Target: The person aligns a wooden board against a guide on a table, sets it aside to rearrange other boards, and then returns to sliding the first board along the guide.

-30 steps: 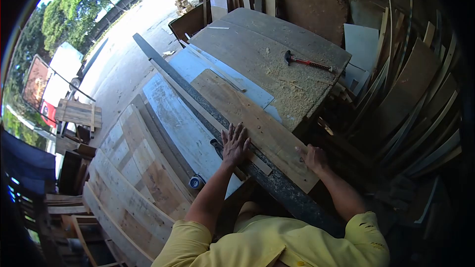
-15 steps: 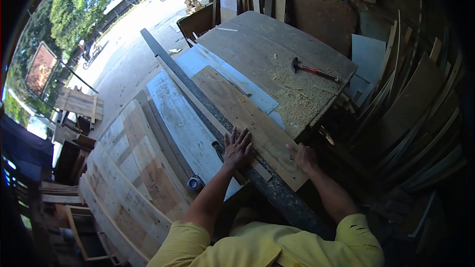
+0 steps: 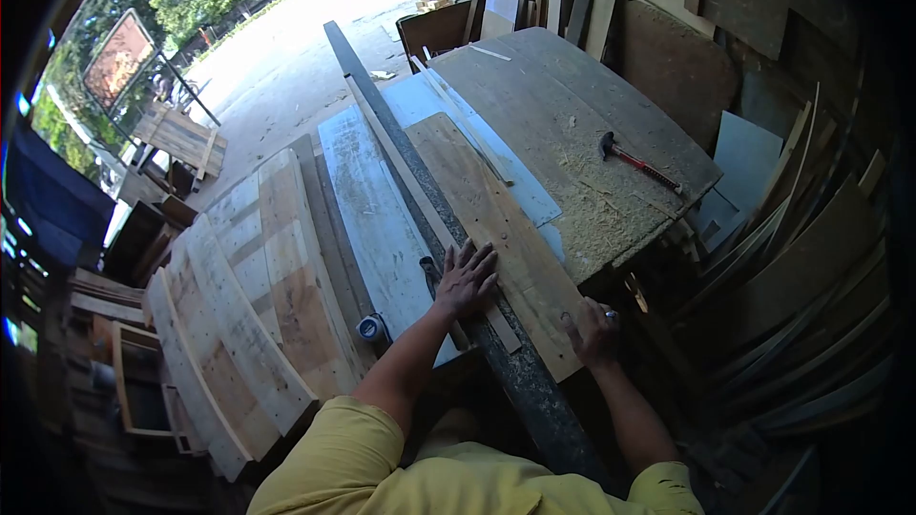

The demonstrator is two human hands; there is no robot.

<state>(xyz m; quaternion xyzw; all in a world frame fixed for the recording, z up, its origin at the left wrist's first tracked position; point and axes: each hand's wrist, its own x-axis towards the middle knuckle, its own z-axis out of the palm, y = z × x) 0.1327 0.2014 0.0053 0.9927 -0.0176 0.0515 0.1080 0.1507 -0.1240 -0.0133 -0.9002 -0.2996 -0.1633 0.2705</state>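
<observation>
My left hand [image 3: 468,281] lies with fingers spread, pressing down across a narrow wood strip [image 3: 410,172], the long dark bar [image 3: 429,191] and the near part of a brown wooden board [image 3: 506,219]. At the board's right edge, near its close end, my right hand [image 3: 593,334] is curled with the thumb on top; some of its fingers are hidden beyond the edge. A dark tool handle [image 3: 430,272] sits just left of my left hand, partly covered by the wrist. The dark bar runs beyond the board at both ends.
On the sawdust-covered table [image 3: 515,67] rests a hammer [image 3: 639,162] with a red and black handle. A pale blue panel [image 3: 358,191] and a tape measure [image 3: 371,328] are to the left, beside curved slatted wood panels [image 3: 277,277]. Boards [image 3: 811,257] lean along the right.
The camera view has shifted, so the bench appears further right and lower. My left hand stays spread on the strip and board; my right hand has turned slightly at the board's edge.
</observation>
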